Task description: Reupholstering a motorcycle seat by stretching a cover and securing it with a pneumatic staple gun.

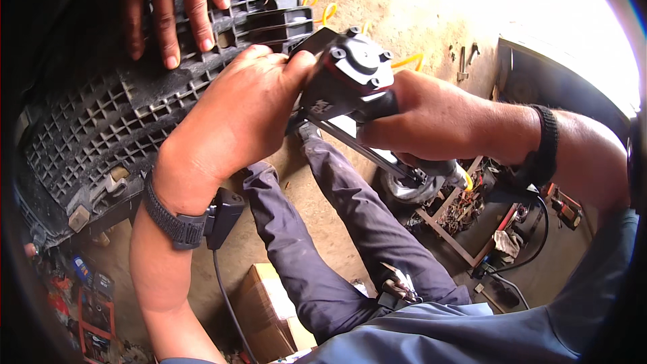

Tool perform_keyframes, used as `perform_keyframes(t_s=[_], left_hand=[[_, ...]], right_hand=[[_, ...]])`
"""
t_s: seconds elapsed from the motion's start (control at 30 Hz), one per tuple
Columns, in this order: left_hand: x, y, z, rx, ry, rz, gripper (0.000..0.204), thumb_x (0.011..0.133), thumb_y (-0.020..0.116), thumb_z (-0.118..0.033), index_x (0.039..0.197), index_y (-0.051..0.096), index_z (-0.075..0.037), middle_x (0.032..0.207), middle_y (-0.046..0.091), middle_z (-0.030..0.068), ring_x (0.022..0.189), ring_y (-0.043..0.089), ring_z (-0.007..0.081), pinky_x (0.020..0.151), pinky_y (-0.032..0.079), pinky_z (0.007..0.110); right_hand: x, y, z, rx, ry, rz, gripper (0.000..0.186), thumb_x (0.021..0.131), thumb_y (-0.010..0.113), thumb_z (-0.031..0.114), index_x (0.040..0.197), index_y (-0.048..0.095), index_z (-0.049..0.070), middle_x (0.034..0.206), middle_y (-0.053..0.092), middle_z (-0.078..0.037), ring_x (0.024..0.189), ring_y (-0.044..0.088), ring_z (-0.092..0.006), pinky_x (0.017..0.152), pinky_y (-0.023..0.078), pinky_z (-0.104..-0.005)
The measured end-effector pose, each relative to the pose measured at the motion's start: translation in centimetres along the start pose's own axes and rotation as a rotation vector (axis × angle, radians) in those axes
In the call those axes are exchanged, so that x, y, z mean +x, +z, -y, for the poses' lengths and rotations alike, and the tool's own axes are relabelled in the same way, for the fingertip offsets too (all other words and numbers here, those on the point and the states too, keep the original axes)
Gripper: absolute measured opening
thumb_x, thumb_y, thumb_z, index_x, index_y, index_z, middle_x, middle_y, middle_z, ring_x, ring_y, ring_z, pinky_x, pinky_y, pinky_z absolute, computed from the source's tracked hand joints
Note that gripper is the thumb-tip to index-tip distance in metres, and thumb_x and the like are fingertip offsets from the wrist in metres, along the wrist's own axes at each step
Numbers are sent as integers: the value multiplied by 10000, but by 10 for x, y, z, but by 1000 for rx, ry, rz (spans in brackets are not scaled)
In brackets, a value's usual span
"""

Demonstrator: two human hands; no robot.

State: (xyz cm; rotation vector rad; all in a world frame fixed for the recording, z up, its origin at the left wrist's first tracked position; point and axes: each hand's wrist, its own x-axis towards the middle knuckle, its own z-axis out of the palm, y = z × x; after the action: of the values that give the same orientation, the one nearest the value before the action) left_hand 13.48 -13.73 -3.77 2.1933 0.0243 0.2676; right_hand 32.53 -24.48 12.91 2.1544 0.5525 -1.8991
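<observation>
Brown cardboard box (264, 307) sitting on the tan concrete floor (397, 0), brown angular frame (445, 238) lying around tangled small scrap (465, 214), crumpled beige wad (505, 245) resting near the frame, slim grey metal tool (463, 66) lying at upper right.

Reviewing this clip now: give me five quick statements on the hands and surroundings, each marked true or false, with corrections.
1. The right hand grips the tool. True.
2. The left hand wears a glove. False: the left hand is bare.
3. The hose is blue. False: the hose is yellow.
4. A co-worker's hand is over the black panel. True.
5. The box is beside the right leg. False: the box is beside the left leg.
</observation>
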Motion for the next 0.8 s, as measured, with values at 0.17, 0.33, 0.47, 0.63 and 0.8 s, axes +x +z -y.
perform_keyframes(t_s=[0.17, 0.33, 0.47, 0.63, 0.8], left_hand=[[-3, 1, -2, 27, -69, 60, 453, 827, 588, 161, 1229, 542, -42, 1040, 699, 175, 1052, 645, 446, 994, 507, 511], [-3, 2, -6, 15, -85, 7, 416, 837, 581, 155, 1195, 532, -51, 1026, 700, 163, 1040, 654, 434, 984, 512, 511], [-2, -4, -7, 21, -74, 18, 444, 830, 583, 160, 1211, 531, -62, 1041, 709, 158, 1056, 662, 434, 993, 515, 516], [-2, -1, -5, 27, -83, 48, 475, 818, 597, 161, 1227, 526, -69, 1039, 709, 154, 1070, 662, 439, 1000, 515, 522], [-5, -5, -6, 48, -81, 38, 515, 797, 614, 170, 1239, 514, -76, 1033, 705, 149, 1074, 672, 437, 1012, 515, 519]], right_hand=[[-4, -6, -35, 231, -23, -66, 224, 994, 739, 213, 1125, 746, 31, 788, 685, 5, 661, 663, -89, 617, 537, -291], [-2, -9, -57, 388, -75, -66, 202, 982, 737, 242, 977, 710, 42, 731, 658, -2, 614, 633, -87, 561, 504, -275], [6, -11, -51, 271, -31, 17, 296, 987, 745, 161, 1264, 740, 56, 843, 673, 28, 669, 637, -69, 617, 527, -273], [18, -10, -48, 158, -50, 35, 280, 996, 749, 186, 1237, 742, 44, 798, 678, 19, 659, 642, -71, 604, 527, -281], [13, -12, -27, 2, -74, -27, 273, 946, 737, 267, 966, 725, -5, 698, 686, -32, 608, 649, -117, 581, 523, -327]])
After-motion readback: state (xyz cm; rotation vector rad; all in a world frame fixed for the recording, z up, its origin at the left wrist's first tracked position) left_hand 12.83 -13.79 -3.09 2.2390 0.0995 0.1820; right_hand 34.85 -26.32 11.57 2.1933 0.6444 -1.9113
